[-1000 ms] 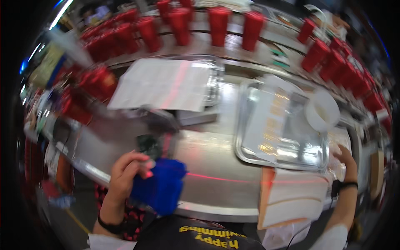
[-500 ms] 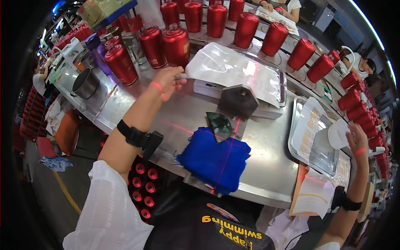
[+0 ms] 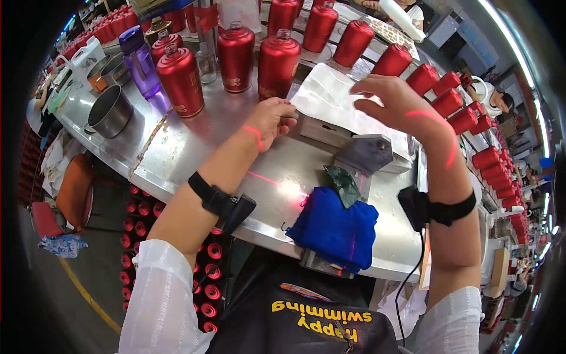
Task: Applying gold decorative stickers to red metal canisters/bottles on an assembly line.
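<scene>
A white sheet (image 3: 324,88) lies over a white box-like block (image 3: 324,131) on the metal table. At the sheet's near left edge is my left hand (image 3: 274,121), its fingers curled together; whatever is between them is hidden. My right hand (image 3: 395,103) hovers over the sheet's right part with thumb and fingers apart, and nothing shows in it. In front of the block stands a dark angled metal piece (image 3: 368,152). Nearer to me, a dark green shiny piece (image 3: 343,186) rests against a folded blue cloth (image 3: 336,230). Red laser lines cross both wrists and the table.
Red bottles (image 3: 183,82) stand left of the sheet, and several more line the far side. A purple bottle (image 3: 140,65) and a metal pot (image 3: 111,112) are at the left. Bottles in a rack (image 3: 209,289) sit below the table edge. Another person (image 3: 492,97) is at far right.
My right hand has come left from the tray and a round white piece at the right to above the white sheet. My left hand stays by the sheet's edge. The view has shifted.
</scene>
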`<state>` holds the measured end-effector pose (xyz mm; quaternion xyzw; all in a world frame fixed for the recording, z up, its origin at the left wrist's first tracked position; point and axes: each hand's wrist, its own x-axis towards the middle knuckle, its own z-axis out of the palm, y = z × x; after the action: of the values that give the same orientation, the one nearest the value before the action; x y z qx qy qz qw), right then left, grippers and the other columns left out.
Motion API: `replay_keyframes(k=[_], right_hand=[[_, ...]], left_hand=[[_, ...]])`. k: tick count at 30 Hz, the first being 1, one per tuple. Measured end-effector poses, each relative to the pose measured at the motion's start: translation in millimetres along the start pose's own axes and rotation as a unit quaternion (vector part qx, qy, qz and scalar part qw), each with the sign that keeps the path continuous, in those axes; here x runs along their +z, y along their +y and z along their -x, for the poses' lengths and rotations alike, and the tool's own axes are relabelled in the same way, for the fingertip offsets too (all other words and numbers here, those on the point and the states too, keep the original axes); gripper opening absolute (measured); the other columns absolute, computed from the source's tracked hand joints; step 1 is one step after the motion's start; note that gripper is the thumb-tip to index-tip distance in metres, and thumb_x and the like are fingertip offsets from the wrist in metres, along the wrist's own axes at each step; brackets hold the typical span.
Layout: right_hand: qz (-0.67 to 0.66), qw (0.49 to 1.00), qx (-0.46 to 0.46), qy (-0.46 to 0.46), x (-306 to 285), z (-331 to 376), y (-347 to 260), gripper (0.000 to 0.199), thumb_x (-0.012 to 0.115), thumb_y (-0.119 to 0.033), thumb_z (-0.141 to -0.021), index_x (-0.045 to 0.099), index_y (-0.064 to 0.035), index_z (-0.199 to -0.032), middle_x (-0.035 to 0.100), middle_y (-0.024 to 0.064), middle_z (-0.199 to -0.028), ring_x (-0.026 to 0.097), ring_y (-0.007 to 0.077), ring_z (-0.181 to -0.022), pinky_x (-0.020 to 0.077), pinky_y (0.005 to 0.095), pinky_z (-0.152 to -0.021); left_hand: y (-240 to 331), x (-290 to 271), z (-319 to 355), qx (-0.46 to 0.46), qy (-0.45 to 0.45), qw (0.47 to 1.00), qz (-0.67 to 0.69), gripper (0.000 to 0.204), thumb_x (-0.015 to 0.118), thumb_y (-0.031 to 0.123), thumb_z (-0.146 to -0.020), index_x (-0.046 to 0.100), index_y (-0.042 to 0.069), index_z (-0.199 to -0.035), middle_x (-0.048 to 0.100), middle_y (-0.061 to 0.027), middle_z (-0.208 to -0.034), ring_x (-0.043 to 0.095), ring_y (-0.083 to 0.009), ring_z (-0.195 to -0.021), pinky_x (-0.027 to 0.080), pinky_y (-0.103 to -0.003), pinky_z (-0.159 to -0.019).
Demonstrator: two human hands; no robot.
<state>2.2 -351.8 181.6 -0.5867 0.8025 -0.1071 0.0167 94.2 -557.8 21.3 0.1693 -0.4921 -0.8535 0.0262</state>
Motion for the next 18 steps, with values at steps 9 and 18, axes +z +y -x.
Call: replay_keyframes(k=[9, 18], right_hand=[[0.055, 0.989, 0.095, -0.097, 36, -67, -7, 0.031, 0.060, -0.029, -0.082, 0.062, 0.0014, -0.084, 0.063, 0.0155, -0.075, 0.061, 0.0274, -0.071, 0.0469, 0.0364, -0.063], [-0.148, 0.963, 0.197, -0.111, 48, -71, 33, 0.021, 0.054, -0.021, -0.083, 0.062, -0.0015, -0.083, 0.064, 0.0050, -0.075, 0.061, 0.0126, -0.072, 0.0458, 0.0285, -0.060]], left_hand=[[4, 8, -12, 0.064, -0.012, 0.995, -0.080, 0.011, 0.056, 0.012, -0.084, 0.055, 0.009, -0.094, 0.057, 0.0020, -0.080, 0.054, -0.0071, -0.069, 0.040, -0.020, -0.059], [8, 14, -16, 0.108, -0.044, 0.989, -0.090, 0.009, 0.055, 0.012, -0.084, 0.055, 0.008, -0.092, 0.056, 0.0010, -0.079, 0.054, -0.0069, -0.068, 0.041, -0.021, -0.060]])
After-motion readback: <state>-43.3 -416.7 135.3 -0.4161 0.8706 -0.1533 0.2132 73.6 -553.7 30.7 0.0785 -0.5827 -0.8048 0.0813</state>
